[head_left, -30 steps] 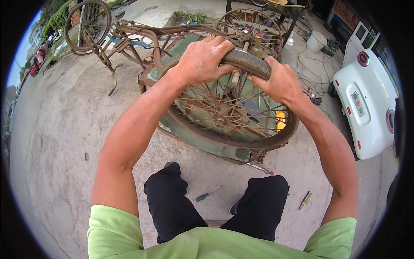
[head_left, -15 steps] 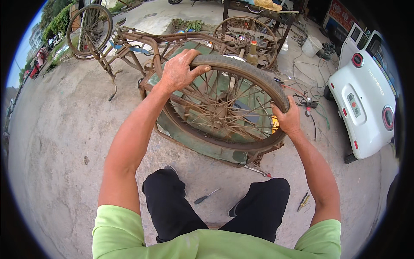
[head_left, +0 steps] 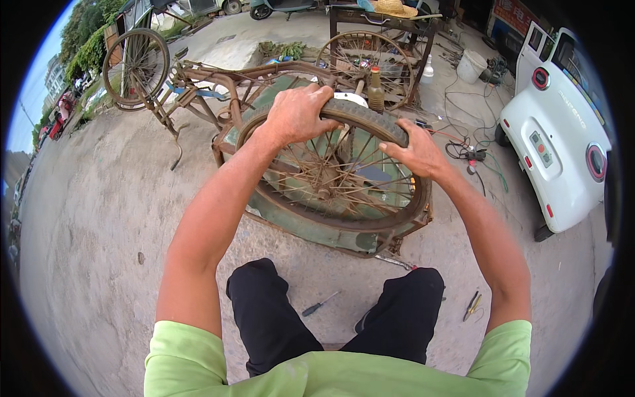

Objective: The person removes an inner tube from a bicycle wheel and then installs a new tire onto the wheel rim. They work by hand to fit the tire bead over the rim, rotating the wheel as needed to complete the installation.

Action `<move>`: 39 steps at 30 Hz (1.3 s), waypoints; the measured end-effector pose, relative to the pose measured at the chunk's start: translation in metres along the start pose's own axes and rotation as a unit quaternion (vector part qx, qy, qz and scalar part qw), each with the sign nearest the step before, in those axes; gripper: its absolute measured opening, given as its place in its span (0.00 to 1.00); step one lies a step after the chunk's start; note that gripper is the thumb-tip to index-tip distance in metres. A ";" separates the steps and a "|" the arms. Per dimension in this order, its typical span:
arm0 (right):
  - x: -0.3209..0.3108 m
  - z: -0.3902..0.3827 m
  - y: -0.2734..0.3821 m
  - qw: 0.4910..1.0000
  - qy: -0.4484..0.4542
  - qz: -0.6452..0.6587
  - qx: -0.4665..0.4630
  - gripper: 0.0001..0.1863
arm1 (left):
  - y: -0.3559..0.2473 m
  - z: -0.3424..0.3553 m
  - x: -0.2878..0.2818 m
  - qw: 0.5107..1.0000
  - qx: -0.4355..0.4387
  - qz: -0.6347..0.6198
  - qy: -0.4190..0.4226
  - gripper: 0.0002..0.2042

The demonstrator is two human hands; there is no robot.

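A rusty spoked bicycle wheel (head_left: 397,218) with a dark tyre leans tilted over a green metal cart bed (head_left: 317,233). My left hand (head_left: 297,114) grips the tyre at its upper left, thumb on the near side and fingers over the top. At the upper right, my right hand (head_left: 418,149) is closed round the same tyre, its thumb pointing inward. The wheel's hub (head_left: 324,188) faces me. Behind the tyre's top stand a brown bottle (head_left: 375,91) and a second, upright wheel (head_left: 331,56).
The rusty cycle frame (head_left: 198,78) stretches left to a front wheel (head_left: 165,63). A screwdriver (head_left: 320,304), pliers (head_left: 472,306) and a red-ended wrench (head_left: 395,262) lie on the concrete. Right are a white vehicle (head_left: 542,139), cables (head_left: 456,126) and a white bucket (head_left: 471,66).
My right hand has moved up and left along the tyre, closer to my left hand. My left hand has shifted slightly right. The view has also shifted a little.
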State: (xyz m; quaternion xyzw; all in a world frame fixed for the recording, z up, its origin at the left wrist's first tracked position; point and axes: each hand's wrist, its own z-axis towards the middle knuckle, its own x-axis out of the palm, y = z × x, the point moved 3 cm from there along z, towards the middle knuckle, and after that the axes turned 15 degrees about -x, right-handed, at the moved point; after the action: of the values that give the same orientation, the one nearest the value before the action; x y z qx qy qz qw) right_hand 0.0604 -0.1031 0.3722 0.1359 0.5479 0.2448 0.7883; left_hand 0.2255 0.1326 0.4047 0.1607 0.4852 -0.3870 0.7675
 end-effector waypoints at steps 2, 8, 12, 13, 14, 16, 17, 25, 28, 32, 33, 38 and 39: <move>0.008 0.033 0.021 0.998 0.034 -0.058 0.008 0.37 | -0.008 -0.003 0.003 0.999 0.016 -0.008 -0.035 0.28; 0.021 0.012 0.020 0.986 -0.071 -0.149 -0.024 0.29 | -0.024 -0.006 0.017 0.991 0.061 0.001 -0.120 0.26; 0.037 -0.012 0.002 0.964 -0.163 -0.208 -0.039 0.27 | -0.044 -0.009 0.026 0.981 0.100 0.012 -0.163 0.26; 0.038 -0.016 -0.002 0.965 -0.163 -0.204 -0.036 0.27 | -0.047 -0.009 0.028 0.981 0.105 0.009 -0.164 0.26; 0.037 -0.017 -0.004 0.965 -0.167 -0.197 -0.035 0.27 | -0.050 -0.008 0.027 0.980 0.112 0.011 -0.167 0.26; 0.035 -0.022 -0.009 0.968 -0.173 -0.181 -0.028 0.28 | -0.059 -0.005 0.026 0.982 0.110 0.013 -0.151 0.26; 0.034 -0.025 -0.012 0.969 -0.176 -0.170 -0.023 0.28 | -0.063 -0.005 0.024 0.984 0.107 0.015 -0.144 0.26; 0.033 -0.060 -0.042 0.974 -0.205 -0.092 0.018 0.28 | -0.046 0.008 0.005 0.998 0.052 0.016 -0.007 0.34; 0.045 -0.067 -0.051 0.972 -0.226 -0.061 0.020 0.28 | 0.016 0.000 0.008 0.999 -0.001 -0.010 -0.041 0.36; 0.050 -0.080 -0.064 0.967 -0.250 -0.037 0.011 0.27 | 0.008 0.003 0.011 0.998 0.022 -0.027 -0.050 0.34; 0.054 -0.083 -0.068 0.966 -0.254 -0.035 0.015 0.26 | 0.004 0.004 0.012 0.998 0.035 -0.025 -0.052 0.33; 0.069 -0.101 -0.090 0.955 -0.294 0.019 0.028 0.24 | -0.021 0.010 0.014 0.994 0.081 0.001 -0.076 0.33; 0.073 -0.106 -0.098 0.954 -0.296 0.035 0.039 0.25 | -0.029 0.010 0.014 0.993 0.088 0.005 -0.082 0.34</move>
State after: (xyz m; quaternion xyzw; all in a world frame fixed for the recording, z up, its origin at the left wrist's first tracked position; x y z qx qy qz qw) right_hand 0.0051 -0.1526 0.2285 0.2523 0.2944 0.1995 0.8999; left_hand 0.2132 0.1017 0.4012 0.1975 0.3840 -0.4365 0.7893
